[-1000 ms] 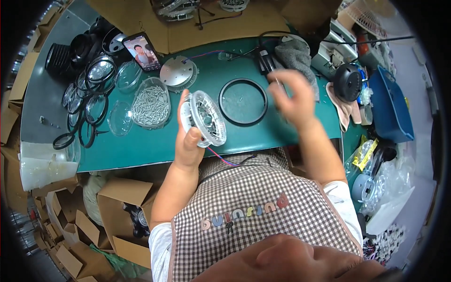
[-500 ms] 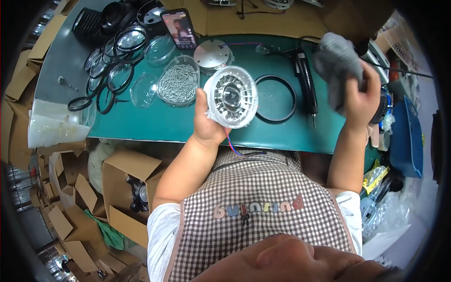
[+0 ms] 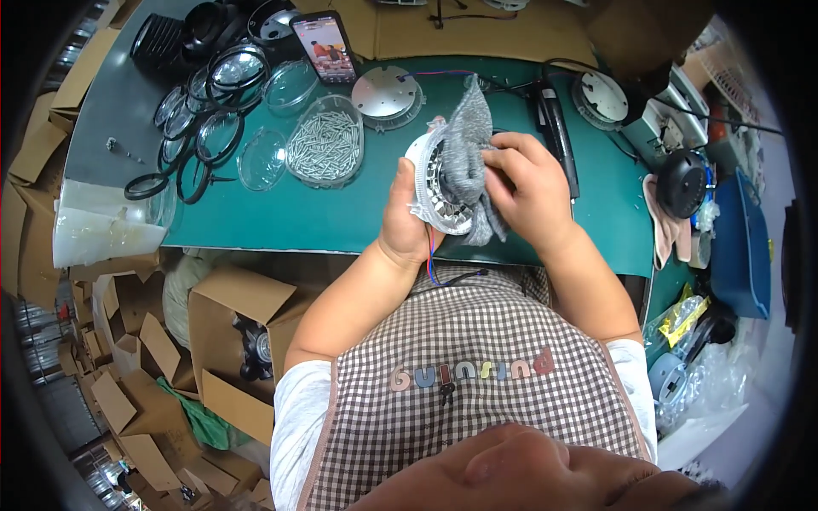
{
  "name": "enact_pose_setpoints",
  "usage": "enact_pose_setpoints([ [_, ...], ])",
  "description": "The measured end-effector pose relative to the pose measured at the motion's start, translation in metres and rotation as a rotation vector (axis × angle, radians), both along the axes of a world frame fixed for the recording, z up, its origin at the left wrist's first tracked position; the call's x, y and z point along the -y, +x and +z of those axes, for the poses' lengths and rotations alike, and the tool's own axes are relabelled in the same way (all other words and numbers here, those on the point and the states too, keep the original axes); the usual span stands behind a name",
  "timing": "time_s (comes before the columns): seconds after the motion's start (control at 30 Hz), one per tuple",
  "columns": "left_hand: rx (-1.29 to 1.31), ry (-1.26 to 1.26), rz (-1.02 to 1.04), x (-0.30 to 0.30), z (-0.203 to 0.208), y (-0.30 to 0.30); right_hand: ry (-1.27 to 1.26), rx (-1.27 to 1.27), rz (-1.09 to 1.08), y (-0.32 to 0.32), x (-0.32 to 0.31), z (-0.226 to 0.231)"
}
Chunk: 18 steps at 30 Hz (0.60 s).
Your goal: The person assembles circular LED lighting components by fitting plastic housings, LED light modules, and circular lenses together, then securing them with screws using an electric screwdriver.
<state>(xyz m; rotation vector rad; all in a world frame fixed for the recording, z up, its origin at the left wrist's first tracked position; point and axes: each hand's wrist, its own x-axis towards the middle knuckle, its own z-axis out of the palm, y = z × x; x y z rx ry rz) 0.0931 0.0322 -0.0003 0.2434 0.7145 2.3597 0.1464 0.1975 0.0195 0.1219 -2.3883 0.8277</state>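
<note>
My left hand (image 3: pixel 404 215) is closed round the rim of a round lamp unit (image 3: pixel 436 183) with a clear faceted lens, tilted to face right. Red and blue wires (image 3: pixel 431 260) hang from its underside. In my right hand (image 3: pixel 530 183) is a grey cloth (image 3: pixel 469 153), pressed against the lens and covering much of it. Behind them on the green table lie a silver disc-shaped lamp part (image 3: pixel 385 92) and a clear tub of screws (image 3: pixel 325 145). A black electric screwdriver (image 3: pixel 558 140) lies beyond my right hand.
Black rings and clear lenses (image 3: pixel 217 136) crowd the table's left side, with a phone (image 3: pixel 325 49) propped behind. Another silver disc (image 3: pixel 603 98), a pink cloth (image 3: pixel 669 221) and a blue bin (image 3: pixel 737 247) are at right. Open cardboard boxes (image 3: pixel 239 341) stand below left.
My right hand has brought the grey cloth leftward from the table's right side onto the lens. My left hand has shifted slightly right and turned the lamp unit toward the cloth.
</note>
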Motion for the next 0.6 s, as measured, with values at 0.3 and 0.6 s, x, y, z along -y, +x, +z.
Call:
enact_pose_setpoints([
  [0.3, 0.01, -0.08, 0.029, 0.001, 0.002, 0.004, 0.017, -0.149, 0.189, 0.0, 0.017, 0.007],
  [0.6, -0.139, -0.025, 0.051, 0.003, -0.009, 0.014, 0.015, -0.045, 0.156, 0.012, 0.03, 0.011],
])
